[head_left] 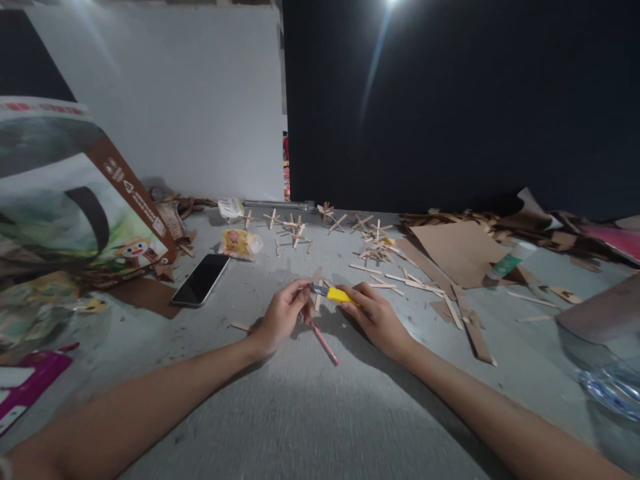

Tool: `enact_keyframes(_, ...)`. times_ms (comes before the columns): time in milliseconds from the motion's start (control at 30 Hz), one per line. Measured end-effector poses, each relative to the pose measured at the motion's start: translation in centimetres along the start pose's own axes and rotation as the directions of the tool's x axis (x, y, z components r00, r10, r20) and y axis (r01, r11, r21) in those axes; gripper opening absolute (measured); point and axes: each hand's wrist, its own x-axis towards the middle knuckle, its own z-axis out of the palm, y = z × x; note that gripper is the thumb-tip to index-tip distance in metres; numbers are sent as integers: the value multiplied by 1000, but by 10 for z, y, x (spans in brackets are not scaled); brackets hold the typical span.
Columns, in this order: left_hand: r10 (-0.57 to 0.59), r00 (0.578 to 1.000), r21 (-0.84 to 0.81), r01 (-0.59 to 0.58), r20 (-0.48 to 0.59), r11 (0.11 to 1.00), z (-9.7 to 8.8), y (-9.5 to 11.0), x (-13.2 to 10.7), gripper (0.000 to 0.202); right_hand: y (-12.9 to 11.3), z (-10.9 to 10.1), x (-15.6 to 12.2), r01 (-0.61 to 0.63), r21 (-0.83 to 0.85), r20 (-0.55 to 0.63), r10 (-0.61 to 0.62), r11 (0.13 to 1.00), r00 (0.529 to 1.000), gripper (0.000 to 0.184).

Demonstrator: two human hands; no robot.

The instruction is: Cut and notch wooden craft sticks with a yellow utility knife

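Note:
My right hand (375,313) is closed around a yellow utility knife (340,295), its metal blade out and pointing left. The blade reaches the fingertips of my left hand (284,312), which are pinched together; what they hold is hidden. A reddish pencil (325,343) slants from just under those fingers toward me; I cannot tell whether it is held or lies on the table. Pale wooden craft sticks (318,303) show behind the blade. Farther back, several craft sticks are joined into crossed, star-like shapes (299,233).
A phone (201,280) and a plastic-wrapped yellow item (241,245) are left of centre, beside a large printed bag (75,200). Loose sticks (417,285), brown cardboard (457,250) and a glue stick (511,261) lie right. A clear glass object (613,390) stands at the right edge.

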Motion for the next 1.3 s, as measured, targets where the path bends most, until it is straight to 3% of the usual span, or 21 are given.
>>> enact_keyframes(433, 21, 999, 28, -20, -42, 999, -1, 3, -1, 47, 1, 1, -1, -12, -13, -1, 12, 1000, 1000, 43)
enact_keyframes(900, -44, 998, 6, 44, 48, 999, -1, 2, 2, 47, 0, 2, -1, -16, -29, 21, 17, 999, 1000, 41)
enact_keyframes(1300, 1, 1000, -25, -1, 8, 1000, -1, 2, 0, 49, -3, -1, -1, 6, -26, 36, -5, 1000, 999, 39)
